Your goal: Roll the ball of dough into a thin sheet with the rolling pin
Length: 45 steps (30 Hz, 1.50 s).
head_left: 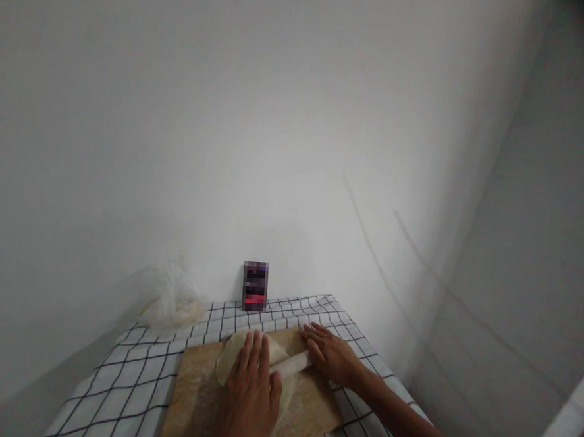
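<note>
A pale rolling pin (293,364) lies at a slant across a thin, flat sheet of dough (228,360). Beneath the dough is a wooden board (193,384) with a floury surface. My left hand (252,391) rests over the pin's left part, its fingers stretched forward above the dough; it hides that end of the pin. At the pin's right end, my right hand (333,356) lies on top with fingers extended toward the far edge of the board. Neither hand's fingers wrap round the pin.
A white cloth with dark grid lines (128,380) covers the table. Against the white wall (296,146) leans a phone-like object with a blurred screen (255,286). A clear plastic bag with something pale inside (171,303) sits at the back left corner.
</note>
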Available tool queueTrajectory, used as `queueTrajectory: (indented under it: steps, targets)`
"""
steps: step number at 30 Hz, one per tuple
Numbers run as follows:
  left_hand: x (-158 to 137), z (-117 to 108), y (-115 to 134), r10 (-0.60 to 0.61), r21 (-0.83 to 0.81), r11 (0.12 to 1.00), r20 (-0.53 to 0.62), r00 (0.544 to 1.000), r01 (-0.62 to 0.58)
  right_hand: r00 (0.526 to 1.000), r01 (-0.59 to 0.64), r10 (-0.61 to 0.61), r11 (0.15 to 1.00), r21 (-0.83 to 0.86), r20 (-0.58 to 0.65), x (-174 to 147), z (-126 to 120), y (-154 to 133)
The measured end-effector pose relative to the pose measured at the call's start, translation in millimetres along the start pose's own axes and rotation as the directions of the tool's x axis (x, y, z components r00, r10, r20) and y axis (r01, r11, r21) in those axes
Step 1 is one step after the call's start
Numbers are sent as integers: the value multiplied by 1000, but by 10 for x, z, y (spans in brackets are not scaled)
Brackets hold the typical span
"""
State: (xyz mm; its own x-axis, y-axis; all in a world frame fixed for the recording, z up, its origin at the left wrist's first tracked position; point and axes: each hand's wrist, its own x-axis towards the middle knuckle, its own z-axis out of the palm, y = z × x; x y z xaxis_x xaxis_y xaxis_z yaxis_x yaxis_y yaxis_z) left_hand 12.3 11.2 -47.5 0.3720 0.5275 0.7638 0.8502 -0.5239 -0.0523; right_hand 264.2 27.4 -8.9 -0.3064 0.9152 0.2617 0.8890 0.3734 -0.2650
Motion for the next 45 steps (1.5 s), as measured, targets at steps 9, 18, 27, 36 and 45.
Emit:
queueTrajectory:
  steps: [9,18,27,36,45]
  targets:
    - [22,127,1,-78,-57,995,28,997,79,998,22,-21,999,-29,54,230,7,44]
    - [226,269,-201,-134,-26,990,105,985,137,986,37,-38,999,11,159,722,141,204]
    - [194,145,-155,-83,-33,995,163,983,90,992,-55,53,998,12,119,224,-4,34]
    - [70,-99,-106,0,-126,992,168,986,21,991,-134,133,990,37,29,-530,-59,-369]
    - [-61,-151,-83,52,-120,992,183,982,-30,995,-102,102,995,2,-14,-508,28,-316]
